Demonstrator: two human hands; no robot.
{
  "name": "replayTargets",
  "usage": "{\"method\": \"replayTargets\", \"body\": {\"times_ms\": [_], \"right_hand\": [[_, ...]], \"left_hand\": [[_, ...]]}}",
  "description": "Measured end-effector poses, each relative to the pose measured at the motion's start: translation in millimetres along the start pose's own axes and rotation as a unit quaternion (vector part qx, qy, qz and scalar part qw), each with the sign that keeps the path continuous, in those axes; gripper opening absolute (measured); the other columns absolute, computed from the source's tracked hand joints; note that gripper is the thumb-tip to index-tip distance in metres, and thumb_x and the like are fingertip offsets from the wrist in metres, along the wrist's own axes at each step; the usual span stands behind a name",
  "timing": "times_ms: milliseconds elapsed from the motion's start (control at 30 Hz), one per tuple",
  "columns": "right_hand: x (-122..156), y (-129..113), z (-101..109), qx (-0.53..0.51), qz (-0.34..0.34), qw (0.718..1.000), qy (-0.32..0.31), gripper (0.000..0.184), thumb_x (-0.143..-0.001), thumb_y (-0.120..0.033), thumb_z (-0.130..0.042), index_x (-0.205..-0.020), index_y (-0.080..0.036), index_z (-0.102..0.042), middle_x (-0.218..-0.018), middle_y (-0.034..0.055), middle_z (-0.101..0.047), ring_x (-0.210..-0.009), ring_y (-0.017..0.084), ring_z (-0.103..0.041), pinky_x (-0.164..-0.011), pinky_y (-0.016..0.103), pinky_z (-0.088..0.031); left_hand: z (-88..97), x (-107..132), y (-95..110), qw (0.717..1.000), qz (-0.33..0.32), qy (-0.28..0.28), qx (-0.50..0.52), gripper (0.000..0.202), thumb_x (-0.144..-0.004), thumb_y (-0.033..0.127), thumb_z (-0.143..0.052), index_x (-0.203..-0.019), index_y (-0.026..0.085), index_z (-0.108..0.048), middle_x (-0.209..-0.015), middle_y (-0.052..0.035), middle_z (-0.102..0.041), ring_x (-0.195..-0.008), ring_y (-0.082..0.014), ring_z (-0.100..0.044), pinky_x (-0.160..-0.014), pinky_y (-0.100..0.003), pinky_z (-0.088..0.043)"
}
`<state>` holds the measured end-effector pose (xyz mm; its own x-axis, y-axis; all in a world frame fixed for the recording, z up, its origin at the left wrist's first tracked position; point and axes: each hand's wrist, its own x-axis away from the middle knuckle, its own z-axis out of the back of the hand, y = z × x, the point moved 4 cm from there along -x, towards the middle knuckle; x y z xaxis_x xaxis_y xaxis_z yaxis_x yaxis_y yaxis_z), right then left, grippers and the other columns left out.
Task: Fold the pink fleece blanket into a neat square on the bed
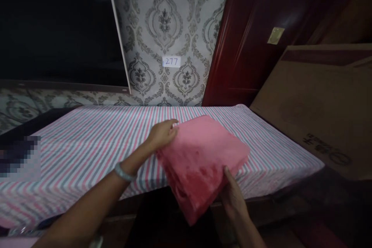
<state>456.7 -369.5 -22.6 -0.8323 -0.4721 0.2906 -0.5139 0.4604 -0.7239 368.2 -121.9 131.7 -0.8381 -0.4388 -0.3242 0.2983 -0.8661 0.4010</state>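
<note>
A folded pink cloth (207, 143), with a darker red patch toward its near corner, is held tilted over the front edge of a table covered by a striped cloth (95, 135). My left hand (163, 133) grips the cloth's far left edge, fingers curled over it. At the lower right side, my right hand (232, 195) holds it with the thumb on top; the other fingers are hidden underneath. Part of the cloth hangs past the table edge toward me. A pale bracelet circles my left wrist.
A large dark screen (58, 27) stands at the back left. Patterned wallpaper carries a paper label (171, 61) reading 277. On the right, a big cardboard box (316, 104) leans beside the table, before a dark red wooden door (247, 27). Something blurred out lies at the left edge.
</note>
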Motion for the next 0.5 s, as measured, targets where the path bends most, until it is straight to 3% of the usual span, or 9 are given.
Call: {"method": "replayTargets", "body": {"times_ms": [67, 167, 233, 333, 433, 500], "right_hand": [[-4.4, -2.9, -1.4, 0.022, 0.024, 0.999, -0.026, 0.065, -0.075, -0.056, -0.077, -0.129, -0.022, -0.065, -0.115, 0.0052, -0.075, -0.113, 0.029, -0.066, -0.099, 0.044, -0.054], [-8.5, -6.0, -6.2, 0.044, 0.062, 0.996, -0.049, 0.067, -0.075, -0.056, -0.076, -0.130, -0.021, -0.064, -0.114, 0.0065, -0.075, -0.112, 0.029, -0.067, -0.094, 0.044, -0.056], [-9.3, -7.5, -9.3, 0.054, 0.081, 0.995, -0.036, 0.072, -0.072, -0.052, -0.080, -0.134, -0.021, -0.061, -0.114, 0.0069, -0.075, -0.111, 0.030, -0.067, -0.092, 0.044, -0.057], [-9.3, -12.2, -12.6, 0.068, 0.104, 0.992, 0.002, 0.083, -0.066, -0.044, -0.084, -0.140, -0.023, -0.054, -0.119, 0.0066, -0.072, -0.111, 0.030, -0.066, -0.090, 0.042, -0.056], [-12.1, -27.4, -19.7, 0.098, 0.160, 0.982, 0.002, 0.086, -0.064, -0.041, -0.083, -0.142, -0.025, -0.050, -0.125, 0.0051, -0.070, -0.115, 0.028, -0.064, -0.094, 0.040, -0.053], [-18.2, -43.3, -28.9, 0.128, 0.193, 0.973, -0.016, 0.082, -0.064, -0.038, -0.081, -0.140, -0.024, -0.052, -0.124, 0.0049, -0.070, -0.113, 0.027, -0.063, -0.096, 0.040, -0.052]], "left_hand": [[-4.8, -37.3, -35.5, 0.994, 0.093, -0.032, 0.043, 0.045, -0.085, 0.036, -0.058, -0.125, 0.017, -0.065, -0.124, -0.0131, -0.069, -0.119, -0.0295, -0.062, -0.101, -0.037, -0.044], [-22.3, -69.5, -63.9, 0.985, 0.118, -0.096, 0.078, 0.040, -0.077, 0.047, -0.065, -0.099, 0.015, -0.073, -0.109, -0.0150, -0.074, -0.107, -0.0335, -0.067, -0.093, -0.039, -0.049], [-34.8, -75.9, -69.7, 0.975, 0.117, -0.136, 0.128, 0.043, -0.073, 0.058, -0.066, -0.088, 0.018, -0.074, -0.104, -0.0121, -0.076, -0.100, -0.0318, -0.069, -0.087, -0.037, -0.051], [-47.7, -74.6, -70.1, 0.958, 0.121, -0.171, 0.194, 0.051, -0.060, 0.062, -0.075, -0.089, 0.021, -0.073, -0.117, -0.0105, -0.073, -0.111, -0.0319, -0.066, -0.094, -0.035, -0.048], [-49.3, -71.8, -69.7, 0.958, 0.127, -0.168, 0.196, 0.054, -0.053, 0.057, -0.081, -0.092, 0.020, -0.072, -0.122, -0.0118, -0.071, -0.114, -0.0323, -0.063, -0.097, -0.035, -0.046], [-41.5, -70.5, -71.8, 0.960, 0.144, -0.134, 0.198, 0.053, -0.054, 0.056, -0.081, -0.090, 0.019, -0.071, -0.116, -0.0114, -0.073, -0.108, -0.0309, -0.065, -0.091, -0.034, -0.049]]}}
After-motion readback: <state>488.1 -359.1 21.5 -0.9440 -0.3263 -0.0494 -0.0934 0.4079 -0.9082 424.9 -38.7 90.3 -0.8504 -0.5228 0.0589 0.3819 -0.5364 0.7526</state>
